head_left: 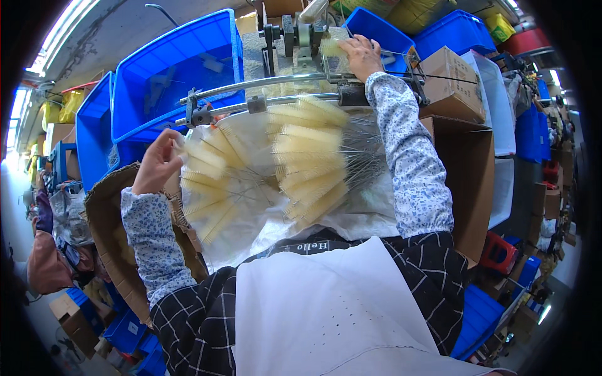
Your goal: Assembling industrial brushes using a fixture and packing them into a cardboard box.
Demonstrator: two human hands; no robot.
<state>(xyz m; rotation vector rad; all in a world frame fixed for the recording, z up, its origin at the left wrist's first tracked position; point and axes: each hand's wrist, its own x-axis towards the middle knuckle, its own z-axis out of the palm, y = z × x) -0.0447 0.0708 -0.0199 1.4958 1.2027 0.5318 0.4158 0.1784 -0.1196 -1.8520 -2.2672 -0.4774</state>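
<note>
My right hand [364, 57] reaches over a small bench machine [304, 47], with its fingertips on the edge of a pale yellow bristle brush [333, 47]. At the left, my left hand [158, 163] is closed in a pinch beside a fanned group of bristle brushes [210, 160]. What its fingertips hold, if anything, I cannot make out. A second, denser stack of yellow bristle brushes [310, 150] lies to the right, thin wire stems pointing right. Both groups rest on a white plastic sheet [251, 229] in front of my body.
Two steel rods [276, 81] with clamp blocks run across in front of the machine. A large blue bin [179, 75] stands at the back left. Cardboard boxes [461, 182] flank the right side, and a torn cardboard carton [110, 219] sits by my left arm.
</note>
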